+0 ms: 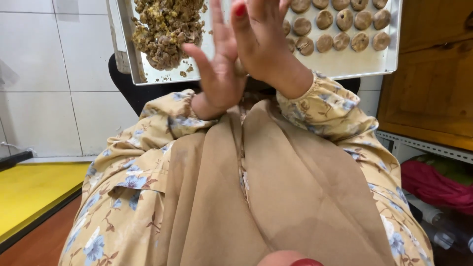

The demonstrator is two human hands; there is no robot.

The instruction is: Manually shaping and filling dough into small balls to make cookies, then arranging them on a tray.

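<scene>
My left hand (217,79) and my right hand (263,44) are pressed palm to palm above my lap, fingers spread, the right laid across the left. A small tan lump of dough (240,67) shows between the palms. Just beyond them lies a metal tray (345,64). A heap of crumbly brown-yellow mixture (167,27) fills the tray's left end, and rows of round brown dough balls (340,24) sit at its right end. My right thumbnail is painted red.
A tan cloth (276,197) covers my lap over a floral dress. White tiled wall (44,74) lies at left with a yellow mat (34,189) below. A wooden cabinet (433,83) stands at right, with red cloth (433,184) and bottles (438,224) beneath.
</scene>
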